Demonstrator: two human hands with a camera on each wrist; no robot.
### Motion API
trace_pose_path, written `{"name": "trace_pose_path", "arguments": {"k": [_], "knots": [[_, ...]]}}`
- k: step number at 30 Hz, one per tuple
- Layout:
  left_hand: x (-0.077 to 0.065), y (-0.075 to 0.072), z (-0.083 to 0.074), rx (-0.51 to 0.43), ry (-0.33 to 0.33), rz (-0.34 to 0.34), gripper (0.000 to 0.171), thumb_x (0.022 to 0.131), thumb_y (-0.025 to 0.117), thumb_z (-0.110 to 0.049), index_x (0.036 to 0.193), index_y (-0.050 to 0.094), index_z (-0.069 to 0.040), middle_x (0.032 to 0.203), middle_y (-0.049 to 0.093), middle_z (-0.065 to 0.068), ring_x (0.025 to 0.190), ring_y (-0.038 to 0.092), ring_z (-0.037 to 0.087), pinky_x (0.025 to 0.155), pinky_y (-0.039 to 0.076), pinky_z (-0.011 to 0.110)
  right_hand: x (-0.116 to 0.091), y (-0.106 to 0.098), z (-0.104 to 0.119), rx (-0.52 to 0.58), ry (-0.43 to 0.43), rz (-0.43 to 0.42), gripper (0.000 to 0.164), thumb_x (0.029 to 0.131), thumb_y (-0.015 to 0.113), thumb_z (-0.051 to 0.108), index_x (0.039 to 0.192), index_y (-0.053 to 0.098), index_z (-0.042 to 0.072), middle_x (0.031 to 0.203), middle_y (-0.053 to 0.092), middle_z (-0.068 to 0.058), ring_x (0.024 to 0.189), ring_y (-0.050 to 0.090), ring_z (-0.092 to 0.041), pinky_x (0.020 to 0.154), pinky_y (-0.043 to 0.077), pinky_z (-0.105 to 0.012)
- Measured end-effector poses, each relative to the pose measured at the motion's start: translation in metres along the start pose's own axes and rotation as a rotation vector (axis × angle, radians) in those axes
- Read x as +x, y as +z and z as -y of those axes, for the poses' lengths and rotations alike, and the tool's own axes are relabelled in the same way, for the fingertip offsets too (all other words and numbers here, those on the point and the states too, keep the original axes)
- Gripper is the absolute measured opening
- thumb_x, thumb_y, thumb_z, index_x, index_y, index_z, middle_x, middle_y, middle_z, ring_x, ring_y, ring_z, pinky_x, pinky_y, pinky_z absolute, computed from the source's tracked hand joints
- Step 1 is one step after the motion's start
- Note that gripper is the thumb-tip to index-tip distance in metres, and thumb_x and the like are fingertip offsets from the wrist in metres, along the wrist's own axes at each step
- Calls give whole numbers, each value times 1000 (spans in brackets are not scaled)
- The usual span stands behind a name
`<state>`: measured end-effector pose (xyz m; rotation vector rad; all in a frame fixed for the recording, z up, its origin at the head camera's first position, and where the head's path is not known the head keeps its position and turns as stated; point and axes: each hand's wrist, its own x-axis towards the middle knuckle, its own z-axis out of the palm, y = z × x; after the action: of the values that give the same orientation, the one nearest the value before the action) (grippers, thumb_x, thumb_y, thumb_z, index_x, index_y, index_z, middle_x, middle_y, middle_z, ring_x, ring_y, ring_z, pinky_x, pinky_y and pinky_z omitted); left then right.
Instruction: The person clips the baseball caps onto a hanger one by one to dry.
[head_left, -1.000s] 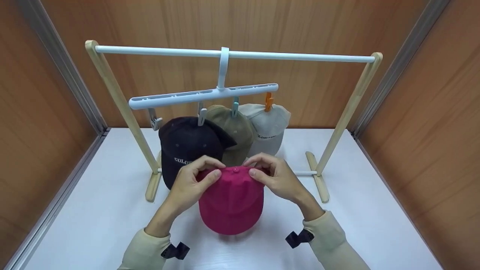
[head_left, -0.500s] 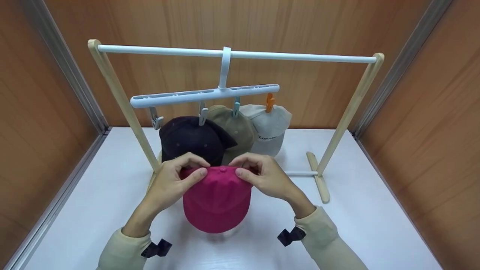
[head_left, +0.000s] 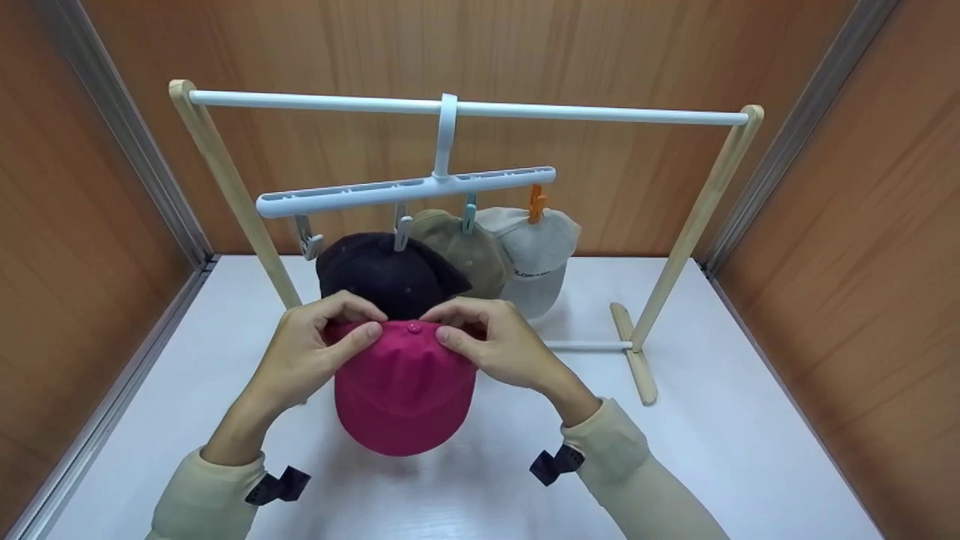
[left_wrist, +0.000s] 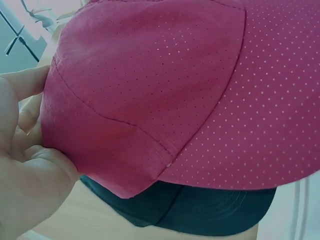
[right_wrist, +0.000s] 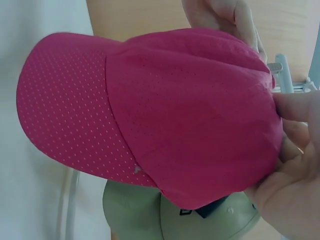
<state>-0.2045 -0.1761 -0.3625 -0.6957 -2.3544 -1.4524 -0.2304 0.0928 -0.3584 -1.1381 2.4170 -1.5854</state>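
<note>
A dark pink baseball cap (head_left: pixel 405 390) hangs brim down between my two hands, in front of the rack. My left hand (head_left: pixel 307 356) pinches the left of its crown, thumb in front and fingers behind. Opposite it, my right hand (head_left: pixel 502 345) pinches the crown right of the top button. Both wrist views show the cap's dotted brim (left_wrist: pixel 270 110) (right_wrist: pixel 65 105). Just behind is a black cap (head_left: pixel 386 274), its lower part hidden by the pink one. At the left end of the white hanger (head_left: pixel 360 196) hangs a grey clip (head_left: pixel 307 240) with nothing in it.
An olive cap (head_left: pixel 465 251) and a pale grey cap (head_left: pixel 536 262) hang from a teal clip (head_left: pixel 469 214) and an orange clip (head_left: pixel 536 204). The hanger hooks over the white rail (head_left: pixel 600 112) of a wooden-legged rack on a white table (head_left: pixel 720 420). Wooden panels stand around it.
Both hands have carried the pink cap leftward and slightly upward, across the front of the black cap. The hanger and the hung caps stay in place.
</note>
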Motion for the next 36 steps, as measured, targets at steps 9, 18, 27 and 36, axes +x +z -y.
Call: {"name": "trace_pose_path", "arguments": {"k": [9,18,27,36], "knots": [[2,-23,2,77,74,-18,13,91,70,-13,104,70,-17,92,69,-4,76,60,14,62,49,19,16,13,28,1,14,-82,18,95,63,9,111,72,11,97,71,-1,72,57,-12,64,50,-24],[0,-39,-27,154,57,-69,11,91,70,-9,101,70,-6,86,68,2,69,52,16,58,43,20,27,23,46,-18,24,-146,17,95,62,7,107,73,10,97,72,1,75,59,-13,68,52,-27],[4,-50,0,181,29,-83,14,91,70,-16,105,72,-15,89,67,-1,73,51,16,56,44,19,38,28,50,-20,26,-205,15,94,63,6,104,74,8,94,72,-1,76,59,-14,68,52,-27],[9,-61,16,201,87,-128,15,90,71,-12,104,71,-17,88,67,-2,72,52,14,58,43,18,59,37,28,-25,7,-238,14,94,66,15,101,76,20,89,72,8,75,60,-11,66,51,-26]]}}
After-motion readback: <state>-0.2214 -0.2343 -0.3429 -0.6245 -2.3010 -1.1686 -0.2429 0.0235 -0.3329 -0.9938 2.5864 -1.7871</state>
